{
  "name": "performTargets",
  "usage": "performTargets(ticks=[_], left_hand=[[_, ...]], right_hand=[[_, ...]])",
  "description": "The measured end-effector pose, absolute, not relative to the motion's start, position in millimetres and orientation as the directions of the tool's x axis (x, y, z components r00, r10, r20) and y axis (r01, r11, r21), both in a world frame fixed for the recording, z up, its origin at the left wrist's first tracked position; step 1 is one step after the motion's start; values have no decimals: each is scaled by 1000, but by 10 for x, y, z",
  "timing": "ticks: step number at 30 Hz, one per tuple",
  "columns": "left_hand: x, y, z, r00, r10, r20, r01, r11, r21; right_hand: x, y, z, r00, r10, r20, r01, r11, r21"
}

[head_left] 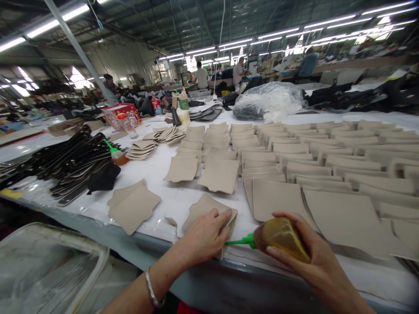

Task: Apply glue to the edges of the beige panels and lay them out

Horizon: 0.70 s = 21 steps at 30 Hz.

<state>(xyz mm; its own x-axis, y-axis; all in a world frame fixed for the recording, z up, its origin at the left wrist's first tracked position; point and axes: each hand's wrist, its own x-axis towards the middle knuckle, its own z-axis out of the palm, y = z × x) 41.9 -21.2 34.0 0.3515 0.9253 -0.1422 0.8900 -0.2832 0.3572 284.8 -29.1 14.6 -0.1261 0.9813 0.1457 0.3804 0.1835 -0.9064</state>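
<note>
At the desk's [170,196] near edge, the left hand [205,232] presses a beige panel [202,206]; pinching, I cannot tell. The right hand [320,255] grasps a squeeze bottle [284,237], green nozzle [240,240] beside the panel. Dispensing seems underway; the next move calls for steady tracing.

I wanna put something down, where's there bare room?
The white table is bare between the two loose beige pieces, the beige rows and the piece under the left hand, except a small scrap. It's crowded right, with rows, and left, with black straps.
</note>
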Motion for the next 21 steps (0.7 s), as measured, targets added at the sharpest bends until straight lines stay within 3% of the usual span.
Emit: performTargets(ticks=[3,9,14,21], left_hand=[[424,-218,349,351,926,-140,893,-287,347],[426,-210,350,355,926,-130,897,-298,326],[422,-215,335,360,926,-118,894,-306,328],[407,-208,297,359,925,-123,893,-303,332]], right_hand=[[2837,-316,152,-173,982,76,304,126,-944],[2871,-286,126,-133,978,161,386,200,-900],[2870,-328,76,-202,976,83,290,140,-947],[2970,-274,38,-190,952,239,392,297,-871]])
